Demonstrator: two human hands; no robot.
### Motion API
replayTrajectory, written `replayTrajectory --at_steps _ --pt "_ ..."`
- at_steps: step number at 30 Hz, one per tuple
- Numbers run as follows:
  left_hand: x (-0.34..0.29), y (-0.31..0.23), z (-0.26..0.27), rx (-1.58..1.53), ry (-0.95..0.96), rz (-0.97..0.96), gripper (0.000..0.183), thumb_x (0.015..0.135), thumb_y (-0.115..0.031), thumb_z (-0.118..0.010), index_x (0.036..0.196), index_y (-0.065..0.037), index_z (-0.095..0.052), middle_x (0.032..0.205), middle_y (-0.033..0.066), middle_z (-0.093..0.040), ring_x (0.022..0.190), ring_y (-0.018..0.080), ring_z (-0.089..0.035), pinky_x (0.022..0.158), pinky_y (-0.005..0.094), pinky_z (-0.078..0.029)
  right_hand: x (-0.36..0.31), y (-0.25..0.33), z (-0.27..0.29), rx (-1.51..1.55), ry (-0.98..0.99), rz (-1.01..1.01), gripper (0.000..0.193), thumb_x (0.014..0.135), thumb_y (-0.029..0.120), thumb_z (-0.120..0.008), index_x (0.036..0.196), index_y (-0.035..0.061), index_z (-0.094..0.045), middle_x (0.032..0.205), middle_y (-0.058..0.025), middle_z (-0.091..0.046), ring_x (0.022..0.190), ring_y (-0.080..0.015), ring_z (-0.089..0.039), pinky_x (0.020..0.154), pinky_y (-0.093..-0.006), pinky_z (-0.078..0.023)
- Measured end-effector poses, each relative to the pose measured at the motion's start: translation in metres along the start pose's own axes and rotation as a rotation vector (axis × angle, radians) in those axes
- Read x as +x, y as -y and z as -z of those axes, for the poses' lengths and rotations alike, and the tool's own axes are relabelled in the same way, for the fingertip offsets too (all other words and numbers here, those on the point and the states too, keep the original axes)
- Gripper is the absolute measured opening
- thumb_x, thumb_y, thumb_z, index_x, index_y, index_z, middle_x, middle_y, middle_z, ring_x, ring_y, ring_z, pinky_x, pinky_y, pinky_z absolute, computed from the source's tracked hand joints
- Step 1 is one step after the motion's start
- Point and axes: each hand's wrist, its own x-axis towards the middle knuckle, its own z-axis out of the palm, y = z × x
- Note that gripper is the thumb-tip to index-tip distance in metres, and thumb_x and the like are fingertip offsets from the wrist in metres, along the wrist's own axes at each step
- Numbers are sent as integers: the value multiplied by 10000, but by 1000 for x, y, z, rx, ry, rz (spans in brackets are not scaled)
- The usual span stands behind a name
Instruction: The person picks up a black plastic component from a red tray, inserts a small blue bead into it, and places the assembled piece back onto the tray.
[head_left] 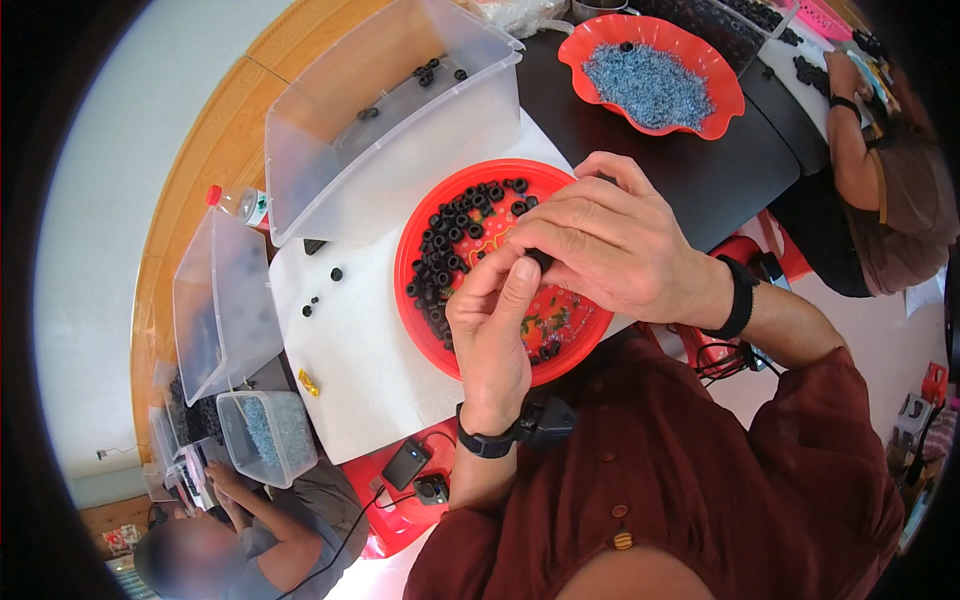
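Note:
Over a round red tray (408,330), my two hands meet around a small round black part (540,258). My left hand (490,325) pinches it between thumb and fingers from the near side. From the right, my right hand (625,240) closes on the same part, its fingers covering much of it. Another dark piece (605,178) shows by my right fingers. Many black ring-shaped parts (435,265) lie along the tray's left and far side. Tiny shiny screw-like pieces (570,322) are scattered at its near right.
A red scalloped bowl (728,95) holds bluish small metal pieces. Clear plastic bins (390,150) stand at the left, with a bottle (252,207) beside them. Loose black parts (336,274) and a yellow wrapper (308,383) lie on the white surface. Co-workers sit at lower left and upper right.

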Motion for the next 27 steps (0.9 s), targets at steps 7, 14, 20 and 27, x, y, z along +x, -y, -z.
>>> replayTrajectory --at_steps 7,14,20,27 --pt "4 -3 2 110 78 86 247 919 -111 -575 1103 50 -610 1007 80 -656 890 127 -604 839 265 -463 -6 0 -2 55 -7 -29 438 617 95 -768 1015 -13 -622 952 -99 -632 861 -253 -614 803 -416 -480" --pt "5 0 1 168 84 132 251 927 -121 -563 1104 50 -612 1009 91 -659 881 129 -610 830 256 -463 -18 -10 -10 41 -5 27 408 652 88 -765 1012 -40 -621 952 -119 -634 855 -287 -618 862 -446 -501" --pt "9 -4 3 143 51 96 257 933 -119 -552 1137 31 -600 1027 84 -653 884 139 -614 836 275 -469 -5 -12 -8 94 -6 29 422 656 114 -770 1037 -4 -632 954 -99 -647 830 -245 -631 883 -452 -475" --pt "4 -5 4 8 47 91 260 916 -98 -582 1140 31 -612 1019 58 -656 907 86 -584 840 233 -450 -2 -2 -9 48 -17 -56 415 641 138 -770 1031 65 -646 978 -39 -662 825 -191 -630 908 -418 -411"
